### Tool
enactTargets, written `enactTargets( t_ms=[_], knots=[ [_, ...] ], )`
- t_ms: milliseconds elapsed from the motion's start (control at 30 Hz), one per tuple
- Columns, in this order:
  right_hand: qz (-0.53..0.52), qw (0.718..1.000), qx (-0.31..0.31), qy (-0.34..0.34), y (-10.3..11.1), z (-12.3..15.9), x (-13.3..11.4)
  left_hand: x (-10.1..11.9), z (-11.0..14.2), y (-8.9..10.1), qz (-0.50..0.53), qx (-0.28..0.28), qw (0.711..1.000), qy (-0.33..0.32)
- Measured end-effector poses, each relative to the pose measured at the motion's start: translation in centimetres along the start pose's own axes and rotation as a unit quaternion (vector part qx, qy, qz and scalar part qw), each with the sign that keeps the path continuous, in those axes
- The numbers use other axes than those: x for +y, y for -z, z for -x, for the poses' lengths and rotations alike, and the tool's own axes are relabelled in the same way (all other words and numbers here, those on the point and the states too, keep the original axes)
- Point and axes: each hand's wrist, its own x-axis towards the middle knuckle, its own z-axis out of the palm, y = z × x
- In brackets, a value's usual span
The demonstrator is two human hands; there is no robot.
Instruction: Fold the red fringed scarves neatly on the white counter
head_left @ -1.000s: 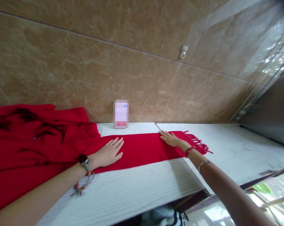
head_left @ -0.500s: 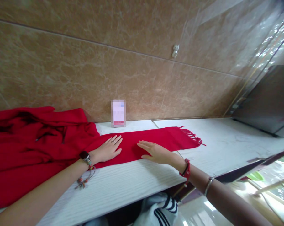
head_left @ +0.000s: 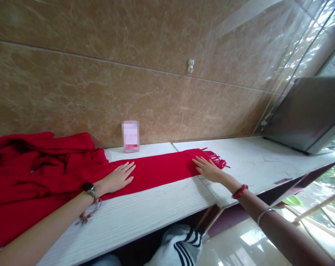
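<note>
The left hand (head_left: 114, 181) lies palm down, fingers apart and gripping nothing, on a red scarf (head_left: 162, 166) at the centre left of the frame. The right hand (head_left: 209, 170), right of centre, is likewise flat and spread over the scarf near its fringe (head_left: 216, 159); how firmly it presses cannot be told. The scarf runs as a smooth band across the middle of the frame, on the pale tabletop (head_left: 145, 208). At the left it meets heaped red cloth (head_left: 40, 184); whether the two are one piece is unclear.

Just behind the band, a blurred upright packet (head_left: 131, 136) stands before the brown wall (head_left: 101, 96). A dark grey box-like object (head_left: 303, 114) is at the right.

Pressing too hard while sliding either palm could, I judge, ruck the band or skew its edges. A sideways pull could drag the heap along, and a backward shove might tip the packet. The beaded bracelet (head_left: 85, 216) at the left wrist could snag the knit, and the loose fringe might tangle if swept under the fingers.
</note>
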Motion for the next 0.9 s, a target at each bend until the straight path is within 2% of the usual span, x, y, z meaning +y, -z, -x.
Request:
enactTargets(
  t_ms=[67, 133, 200, 333, 500, 633, 800, 900],
  knots=[
    [-0.055, 0.998, 0.016, 0.019, 1.3, -0.6, -2.3, -0.1, -0.2, 0.6, 0.005, -0.023, 1.0, 0.001],
    [-0.104, 0.99, 0.034, 0.084, 2.8, -1.4, -5.3, -0.1, -0.8, 1.5, 0.003, -0.047, 0.999, -0.004],
    [-0.134, 0.98, 0.027, 0.143, 4.2, -2.0, -8.2, 0.0, -1.7, 2.6, -0.007, -0.054, 0.998, -0.02],
    [-0.108, 0.973, 0.004, 0.202, 5.9, -2.3, -11.9, 0.9, -4.7, 4.0, -0.033, -0.04, 0.997, -0.064],
    [-0.025, 0.972, 0.034, 0.232, 5.9, -2.5, -12.9, 2.6, -9.2, 4.0, -0.046, -0.034, 0.996, -0.073],
    [0.002, 0.971, 0.072, 0.227, 5.1, -2.6, -12.9, 3.5, -12.2, 3.5, -0.017, -0.029, 0.999, -0.043],
    [0.015, 0.962, 0.121, 0.246, 4.4, -2.4, -12.9, 3.9, -14.7, 3.5, 0.0, -0.029, 1.0, -0.009],
    [0.02, 0.962, 0.125, 0.241, 4.4, -2.4, -12.9, 4.0, -15.8, 3.6, 0.012, -0.035, 0.999, 0.008]
  ],
)
